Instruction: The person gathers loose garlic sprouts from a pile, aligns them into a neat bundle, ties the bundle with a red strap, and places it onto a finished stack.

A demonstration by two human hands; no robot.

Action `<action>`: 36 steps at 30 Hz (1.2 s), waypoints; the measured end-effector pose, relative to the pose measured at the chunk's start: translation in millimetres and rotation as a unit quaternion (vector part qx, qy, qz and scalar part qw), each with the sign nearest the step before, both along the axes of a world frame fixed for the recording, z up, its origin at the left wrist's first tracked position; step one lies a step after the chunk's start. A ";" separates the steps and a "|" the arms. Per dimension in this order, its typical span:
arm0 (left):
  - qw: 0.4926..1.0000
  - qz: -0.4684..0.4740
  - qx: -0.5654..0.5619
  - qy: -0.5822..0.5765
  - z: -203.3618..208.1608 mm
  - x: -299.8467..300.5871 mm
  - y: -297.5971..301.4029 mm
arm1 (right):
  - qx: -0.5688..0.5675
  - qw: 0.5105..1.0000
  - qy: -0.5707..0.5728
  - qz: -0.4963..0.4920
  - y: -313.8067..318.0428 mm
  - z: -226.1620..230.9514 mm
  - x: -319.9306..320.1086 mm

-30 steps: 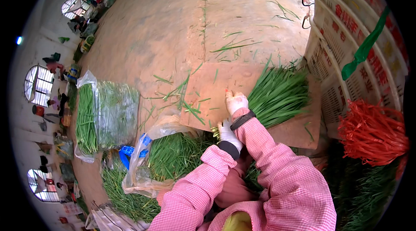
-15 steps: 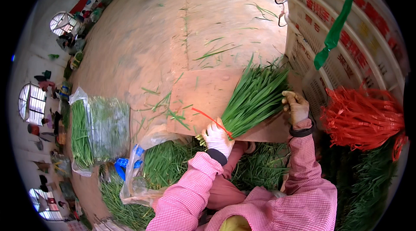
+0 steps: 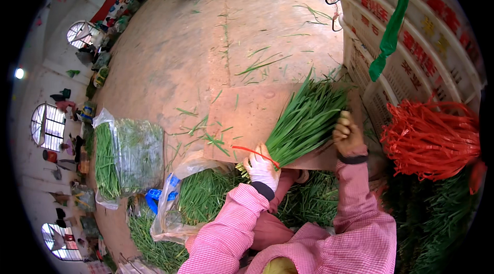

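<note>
Bundle of long green leaves [image 3: 309, 120], lying aslant on a flat brown board [image 3: 242, 114], its leaf tips pointing up and to the right and its pale cut ends [image 3: 242, 170] toward the lower left. Compared with one second earlier, when both hands met near the cut ends, the right hand [image 3: 348, 132] now stands apart at the leafy side, and a red strip [image 3: 249, 149], not visible then, shows at the stem end. Compared with half a second earlier, the left hand [image 3: 262, 167] keeps its place on the stems, while the fingers of the right hand are more tightly curled.

The bundle extends up and to the right from the left hand, with the cut ends just beyond that hand on its left; the right hand lies beside the bundle's right edge. The left hand is closed over the stems, pressing them together. The red strip crosses it, one end free on the left; whether the strip fully encircles the bundle cannot be told. The right hand has its fingers bent toward the palm; whether it touches the leaves or grips anything cannot be told. Farther right hangs a mass of red strips [image 3: 432, 138], beside stacked pale crates [image 3: 411, 42].
</note>
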State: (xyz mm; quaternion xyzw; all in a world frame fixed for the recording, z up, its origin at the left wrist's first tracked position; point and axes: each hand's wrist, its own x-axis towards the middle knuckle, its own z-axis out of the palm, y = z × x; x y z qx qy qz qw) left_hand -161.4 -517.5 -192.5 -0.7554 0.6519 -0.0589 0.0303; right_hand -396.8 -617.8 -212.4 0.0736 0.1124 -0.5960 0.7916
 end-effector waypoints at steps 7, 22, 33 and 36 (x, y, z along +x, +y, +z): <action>1.000 0.000 -0.008 0.000 1.8 -2.1 2.5 | -0.132 0.770 0.621 0.069 13.5 34.3 -11.0; 0.999 -0.007 -0.043 0.013 -3.9 3.1 6.3 | -0.321 0.941 -0.105 -0.025 -3.0 112.0 -0.4; 0.999 -0.003 -0.048 -0.009 -12.2 -1.2 4.1 | -0.372 0.151 0.916 0.020 -1.9 111.3 64.6; 0.996 -0.029 -0.086 -0.001 -17.9 -8.7 3.4 | -0.436 0.103 0.894 -0.015 -43.2 36.5 65.3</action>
